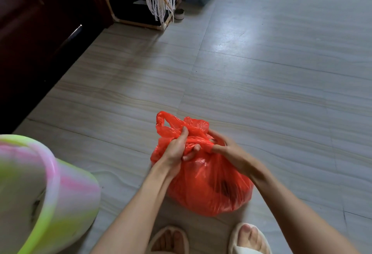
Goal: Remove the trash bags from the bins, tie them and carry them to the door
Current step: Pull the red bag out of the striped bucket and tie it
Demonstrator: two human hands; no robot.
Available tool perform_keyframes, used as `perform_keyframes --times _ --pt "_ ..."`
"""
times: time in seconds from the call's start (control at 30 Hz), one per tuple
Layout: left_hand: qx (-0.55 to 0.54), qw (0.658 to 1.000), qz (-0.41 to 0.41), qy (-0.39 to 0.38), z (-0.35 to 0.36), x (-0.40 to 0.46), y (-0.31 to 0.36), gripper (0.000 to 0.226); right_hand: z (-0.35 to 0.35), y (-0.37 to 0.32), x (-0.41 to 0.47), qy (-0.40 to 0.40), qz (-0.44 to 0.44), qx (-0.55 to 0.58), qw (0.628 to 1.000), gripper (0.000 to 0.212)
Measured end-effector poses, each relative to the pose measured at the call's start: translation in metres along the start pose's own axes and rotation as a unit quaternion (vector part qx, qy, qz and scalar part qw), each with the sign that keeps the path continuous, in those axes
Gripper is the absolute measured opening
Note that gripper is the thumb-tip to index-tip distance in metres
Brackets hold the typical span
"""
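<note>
Head view: a red trash bag [209, 185] sits on the tiled floor [261, 84], just ahead of two slippered feet [209, 237]. The left hand [177, 147] has its fingers curled round one bag handle; the right hand [227, 151] pinches the other handle at the bag's mouth. A pink-and-green bin [50, 193] stands at the left, apart from the bag.

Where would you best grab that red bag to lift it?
By the gathered neck and handle loops at the top of the red bag, coming from above. The left hand and right hand already bunch it there; the bulging body below offers no firm hold.
</note>
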State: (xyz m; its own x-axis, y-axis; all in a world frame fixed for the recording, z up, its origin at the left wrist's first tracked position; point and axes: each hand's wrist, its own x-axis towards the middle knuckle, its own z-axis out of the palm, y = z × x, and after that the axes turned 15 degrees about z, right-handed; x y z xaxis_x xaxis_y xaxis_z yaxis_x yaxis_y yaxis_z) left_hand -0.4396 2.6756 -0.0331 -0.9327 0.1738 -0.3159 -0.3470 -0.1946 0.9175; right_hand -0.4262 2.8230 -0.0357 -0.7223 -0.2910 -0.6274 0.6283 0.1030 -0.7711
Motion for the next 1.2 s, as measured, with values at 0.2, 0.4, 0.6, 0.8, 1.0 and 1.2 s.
perform_keyframes --times 0.2,0.4,0.6,0.8,1.0,1.2 --pt "-0.107 0.988 -0.092 -0.061 -0.013 -0.001 0.0 0.076 -0.007 0.003 0.006 -0.052 0.067 0.058 0.995 0.08" --pt "-0.06 0.994 -0.047 -0.083 -0.008 -0.002 0.012 0.061 -0.008 -0.022 0.01 -0.01 0.164 0.037 0.986 0.081" --pt "-0.062 0.993 -0.065 -0.073 -0.018 -0.003 0.01 0.059 -0.007 -0.036 0.015 0.078 0.043 0.191 0.978 0.02" --pt "-0.114 0.986 -0.089 -0.081 -0.023 0.004 0.007 0.059 -0.037 -0.045 -0.025 0.03 -0.071 0.411 0.908 0.014" --pt "-0.199 0.973 -0.089 -0.071 -0.014 0.007 0.012 0.049 -0.029 -0.015 -0.049 -0.022 -0.003 0.259 0.966 0.052" --pt "-0.197 0.977 -0.069 -0.049 -0.004 0.004 0.018 0.037 -0.031 0.001 -0.051 -0.074 0.099 0.009 0.992 0.035"
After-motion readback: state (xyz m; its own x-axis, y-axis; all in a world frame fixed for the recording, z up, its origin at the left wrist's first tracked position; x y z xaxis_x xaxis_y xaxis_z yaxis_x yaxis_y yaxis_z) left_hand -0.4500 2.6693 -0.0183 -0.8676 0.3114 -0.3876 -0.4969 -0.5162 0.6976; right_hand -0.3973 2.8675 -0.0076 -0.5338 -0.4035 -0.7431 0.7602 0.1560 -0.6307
